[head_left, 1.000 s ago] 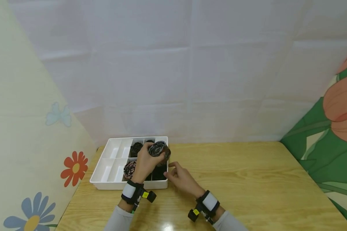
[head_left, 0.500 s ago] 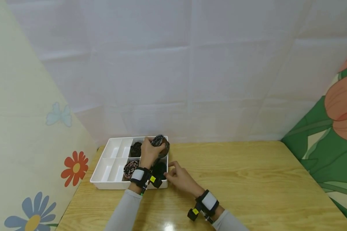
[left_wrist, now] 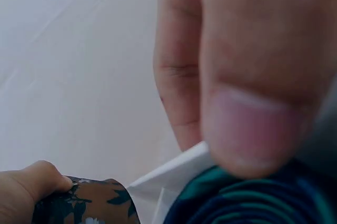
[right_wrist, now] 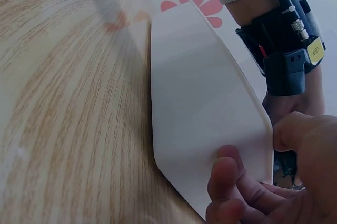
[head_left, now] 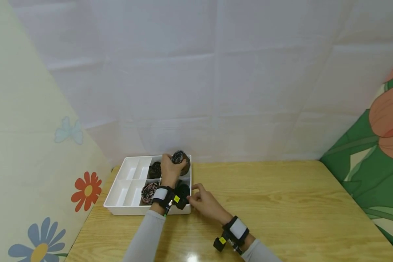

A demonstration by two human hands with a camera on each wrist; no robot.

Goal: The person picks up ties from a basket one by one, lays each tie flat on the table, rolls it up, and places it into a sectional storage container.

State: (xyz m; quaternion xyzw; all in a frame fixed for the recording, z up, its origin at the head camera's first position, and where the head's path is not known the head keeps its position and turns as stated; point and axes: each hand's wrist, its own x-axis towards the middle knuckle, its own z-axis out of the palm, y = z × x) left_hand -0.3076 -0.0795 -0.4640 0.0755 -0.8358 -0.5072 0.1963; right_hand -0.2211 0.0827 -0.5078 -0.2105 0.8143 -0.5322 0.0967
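Note:
My left hand (head_left: 171,170) grips a rolled-up brown floral cloth (head_left: 185,168) over the back right compartment of a white divided tray (head_left: 144,210). In the left wrist view, that hand's thumb lies on the brown roll (left_wrist: 108,203), which shows teal leaves. My right hand (head_left: 205,204) pinches the tray's right wall, thumb over the rim and fingers against the outside, as the right wrist view shows. A blue and teal rolled cloth (left_wrist: 247,203) sits in the front right compartment, partly hidden by the left wrist's camera in the head view.
A pink and black rolled cloth (head_left: 149,193) and a dark rolled cloth (head_left: 155,170) lie in other compartments. The tray stands at the left of a wooden table (head_left: 265,196), close to a white-covered back wall (head_left: 216,91). A flower-printed panel (head_left: 46,174) rises on the left.
My left hand has carried the brown roll away from me, from over the front right part of the tray to its back right compartment, and lower. The right hand has stayed at the tray wall.

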